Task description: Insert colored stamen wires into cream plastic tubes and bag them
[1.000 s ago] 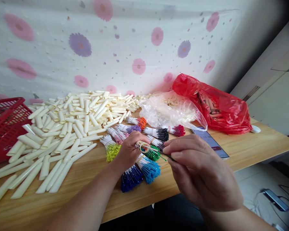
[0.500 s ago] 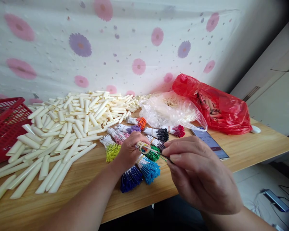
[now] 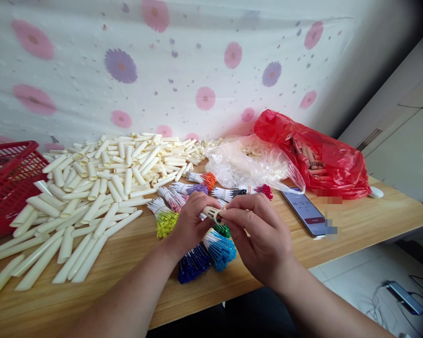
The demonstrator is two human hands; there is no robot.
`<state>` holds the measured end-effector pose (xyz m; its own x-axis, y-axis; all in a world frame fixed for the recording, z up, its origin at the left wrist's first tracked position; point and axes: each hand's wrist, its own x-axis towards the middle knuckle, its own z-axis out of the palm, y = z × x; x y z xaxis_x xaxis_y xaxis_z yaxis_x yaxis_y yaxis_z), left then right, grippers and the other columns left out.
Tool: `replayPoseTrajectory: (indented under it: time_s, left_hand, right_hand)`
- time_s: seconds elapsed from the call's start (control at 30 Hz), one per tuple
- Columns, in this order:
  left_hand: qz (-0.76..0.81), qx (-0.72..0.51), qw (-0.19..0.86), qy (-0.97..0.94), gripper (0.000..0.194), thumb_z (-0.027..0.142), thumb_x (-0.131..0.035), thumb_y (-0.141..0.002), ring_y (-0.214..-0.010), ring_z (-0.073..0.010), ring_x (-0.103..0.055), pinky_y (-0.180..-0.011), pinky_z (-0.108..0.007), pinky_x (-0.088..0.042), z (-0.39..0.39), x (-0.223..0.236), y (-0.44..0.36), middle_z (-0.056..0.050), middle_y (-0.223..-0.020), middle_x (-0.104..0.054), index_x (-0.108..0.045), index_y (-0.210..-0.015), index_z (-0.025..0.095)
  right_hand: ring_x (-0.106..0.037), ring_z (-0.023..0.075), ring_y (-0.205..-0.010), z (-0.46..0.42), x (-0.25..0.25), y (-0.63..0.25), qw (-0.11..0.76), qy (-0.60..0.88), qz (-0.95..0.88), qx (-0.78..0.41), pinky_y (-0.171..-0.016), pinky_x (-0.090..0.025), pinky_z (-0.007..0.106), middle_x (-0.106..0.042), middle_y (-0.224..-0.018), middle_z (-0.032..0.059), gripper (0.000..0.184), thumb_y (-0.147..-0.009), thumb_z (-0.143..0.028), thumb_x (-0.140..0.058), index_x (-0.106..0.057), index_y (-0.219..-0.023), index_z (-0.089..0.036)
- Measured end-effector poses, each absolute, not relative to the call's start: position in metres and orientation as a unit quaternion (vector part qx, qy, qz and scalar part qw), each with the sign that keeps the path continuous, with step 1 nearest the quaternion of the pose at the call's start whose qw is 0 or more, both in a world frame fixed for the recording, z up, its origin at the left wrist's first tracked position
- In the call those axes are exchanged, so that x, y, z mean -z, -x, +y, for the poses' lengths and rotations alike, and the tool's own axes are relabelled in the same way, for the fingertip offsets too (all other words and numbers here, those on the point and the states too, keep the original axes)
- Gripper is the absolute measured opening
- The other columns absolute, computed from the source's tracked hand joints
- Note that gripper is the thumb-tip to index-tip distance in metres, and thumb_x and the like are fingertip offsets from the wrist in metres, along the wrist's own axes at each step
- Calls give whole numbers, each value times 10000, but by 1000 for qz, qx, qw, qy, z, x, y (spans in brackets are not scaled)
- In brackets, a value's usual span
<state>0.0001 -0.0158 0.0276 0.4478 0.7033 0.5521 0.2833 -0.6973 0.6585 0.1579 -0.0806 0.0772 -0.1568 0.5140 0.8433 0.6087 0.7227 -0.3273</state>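
A small cream slotted tube (image 3: 211, 213) is gripped in the closed fingers of my left hand (image 3: 190, 220), its open end towards the right. My right hand (image 3: 261, 234) pinches close at that open end, its fingertips against the tube's rim. What lies between those fingertips is hidden. Around and under my hands lie bundles of thin white sticks with coloured ends: a dark blue bundle (image 3: 193, 264), a light blue bundle (image 3: 221, 251), a yellow bundle (image 3: 166, 223) and a partly covered green bundle (image 3: 223, 230). Farther back are a purple bundle (image 3: 193, 188) and an orange bundle (image 3: 206, 179).
Many cream tapered barrels (image 3: 105, 188) are heaped on the wooden table (image 3: 134, 286) at left, beside a red basket (image 3: 14, 188). At back right sit a clear plastic bag (image 3: 246, 162) and a red bag (image 3: 341, 164). A phone (image 3: 303, 211) lies near the right.
My right hand has moved left to the tube's open end. The thin stick with a dark coil-like part and green tip, seen in its fingers before, no longer shows.
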Motion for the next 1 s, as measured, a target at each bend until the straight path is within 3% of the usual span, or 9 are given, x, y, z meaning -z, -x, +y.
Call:
replayPoseTrajectory:
  time_s: [0.17, 0.37, 0.6, 0.83, 0.9, 1.0]
  left_hand:
    - [299, -424, 201, -831, 481, 605, -363, -861, -867, -208, -479, -802, -340, -379, -19, -32, 1, -64, -885, -565, -566, -954, 180]
    - [313, -416, 132, -843, 550, 596, -224, -892, -890, -219, -463, -812, -361, -365, -20, -33, 2, -81, -910, -547, -561, -998, 175]
    - [355, -434, 48, -827, 573, 613, -244, -877, -848, -223, -463, -758, -360, -374, -24, -36, 0, -79, -843, -538, -601, -903, 165]
    - [375, -440, 13, -816, 579, 624, -252, -870, -824, -227, -461, -746, -372, -371, -23, -35, 0, -80, -834, -541, -610, -897, 170]
    - [358, -448, 49, -818, 537, 608, -280, -876, -833, -222, -473, -751, -361, -377, -20, -32, 0, -76, -842, -546, -592, -893, 172]
    - [355, -457, 125, -806, 364, 522, -439, -878, -806, -196, -491, -739, -323, -384, -15, -26, -1, -45, -811, -545, -555, -849, 179]
  right_hand:
    - [-536, 153, -755, -79, -76, -164, 518, 383, -762, 67, -675, -455, 303, -583, -819, 43, 151, -792, -47, -591, -616, -841, -188]
    - [-531, 157, -778, -75, -80, -170, 473, 402, -783, 45, -752, -439, 333, -590, -822, 36, 88, -814, -99, -592, -610, -802, -184]
    - [-545, 153, -788, -74, -71, -163, 556, 435, -703, -87, -701, -447, 304, -566, -825, 32, 88, -810, -110, -586, -615, -775, -185]
    - [-545, 167, -964, -85, -51, -145, 640, 396, -578, -315, -831, -459, 330, -567, -983, 39, 125, -863, -195, -560, -677, -876, -239]
    - [-549, 168, -991, -81, -49, -156, 647, 374, -587, -311, -850, -458, 332, -571, -1019, 30, 149, -867, -214, -557, -686, -917, -267]
    - [-580, 166, -950, -59, -46, -199, 626, 434, -623, -180, -832, -464, 312, -607, -976, 31, 152, -874, -244, -532, -677, -919, -249]
